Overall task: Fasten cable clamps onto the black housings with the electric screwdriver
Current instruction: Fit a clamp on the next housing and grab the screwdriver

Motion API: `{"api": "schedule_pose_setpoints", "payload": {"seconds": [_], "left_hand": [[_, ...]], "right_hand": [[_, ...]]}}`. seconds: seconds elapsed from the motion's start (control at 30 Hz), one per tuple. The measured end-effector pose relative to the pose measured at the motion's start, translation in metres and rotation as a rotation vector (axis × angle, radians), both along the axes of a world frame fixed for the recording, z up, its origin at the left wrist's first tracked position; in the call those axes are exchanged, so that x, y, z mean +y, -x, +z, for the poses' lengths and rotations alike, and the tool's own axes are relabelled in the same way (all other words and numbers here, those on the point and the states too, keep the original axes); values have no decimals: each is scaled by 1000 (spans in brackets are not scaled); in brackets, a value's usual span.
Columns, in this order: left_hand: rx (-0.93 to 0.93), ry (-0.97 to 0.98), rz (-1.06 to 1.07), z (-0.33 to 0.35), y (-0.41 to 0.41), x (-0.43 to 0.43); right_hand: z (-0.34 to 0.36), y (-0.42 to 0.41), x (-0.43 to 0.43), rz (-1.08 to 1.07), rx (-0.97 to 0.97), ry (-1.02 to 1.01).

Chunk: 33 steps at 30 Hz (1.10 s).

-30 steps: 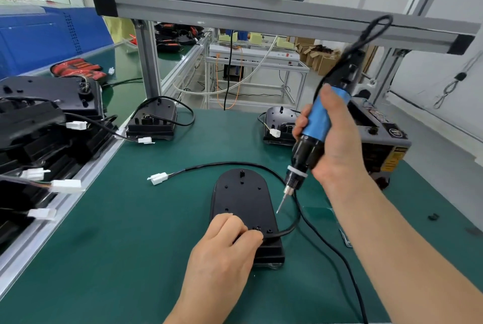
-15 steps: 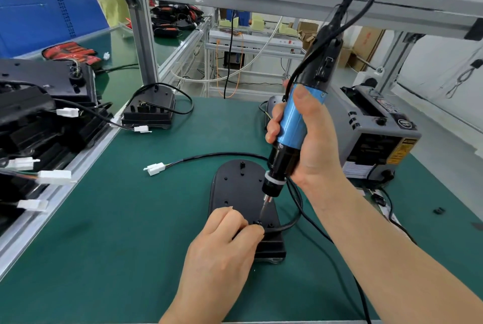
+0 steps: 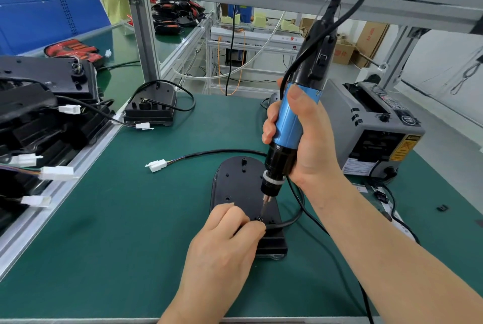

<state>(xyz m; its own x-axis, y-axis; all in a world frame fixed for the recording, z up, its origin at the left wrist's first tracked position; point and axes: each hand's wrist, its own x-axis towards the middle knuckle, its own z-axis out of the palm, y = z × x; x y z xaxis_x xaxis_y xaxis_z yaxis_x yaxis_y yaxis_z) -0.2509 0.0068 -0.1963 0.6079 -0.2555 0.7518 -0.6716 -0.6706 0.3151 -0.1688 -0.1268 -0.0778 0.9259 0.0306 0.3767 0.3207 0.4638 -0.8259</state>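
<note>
A black oval housing (image 3: pixel 236 185) lies flat on the green mat, its black cable (image 3: pixel 219 152) looping round to a white connector (image 3: pixel 156 166). My left hand (image 3: pixel 224 240) presses on the housing's near end, fingertips pinching a small cable clamp beside the screw point; the clamp itself is mostly hidden. My right hand (image 3: pixel 303 140) grips the blue and black electric screwdriver (image 3: pixel 292 119), held nearly upright. Its bit tip (image 3: pixel 261 216) rests on the screw just in front of my left fingertips.
A grey tape dispenser (image 3: pixel 373 127) stands at the right. Another black housing (image 3: pixel 151 106) with a cable sits at the back left of the mat. Several housings with white connectors are piled on the left bench (image 3: pixel 39 127). An aluminium frame post (image 3: pixel 143 36) rises behind.
My right hand brought the screwdriver left and down from above the cable until the bit met the screw on the housing. My left hand stayed in place.
</note>
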Motion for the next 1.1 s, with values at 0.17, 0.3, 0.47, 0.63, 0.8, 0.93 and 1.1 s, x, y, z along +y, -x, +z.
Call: {"api": "schedule_pose_setpoints", "payload": {"seconds": [0.17, 0.3, 0.47, 0.63, 0.8, 0.93, 1.1], "left_hand": [[-9, -11, 5, 1, 1, 0], [-10, -5, 12, 0, 0, 0], [-11, -12, 15, 0, 0, -1], [-9, -12, 17, 0, 1, -1], [-2, -15, 33, 1, 1, -2], [0, -25, 37, 2, 2, -2], [19, -32, 35, 2, 2, -2]], "right_hand": [[-1, 1, 0, 11, -4, 17], [1, 2, 3, 20, -18, 47], [3, 2, 5, 35, -27, 58], [3, 3, 6, 41, -26, 53], [2, 4, 8, 55, -23, 57], [1, 4, 9, 57, -29, 60], [-1, 4, 8, 64, -40, 59]]}}
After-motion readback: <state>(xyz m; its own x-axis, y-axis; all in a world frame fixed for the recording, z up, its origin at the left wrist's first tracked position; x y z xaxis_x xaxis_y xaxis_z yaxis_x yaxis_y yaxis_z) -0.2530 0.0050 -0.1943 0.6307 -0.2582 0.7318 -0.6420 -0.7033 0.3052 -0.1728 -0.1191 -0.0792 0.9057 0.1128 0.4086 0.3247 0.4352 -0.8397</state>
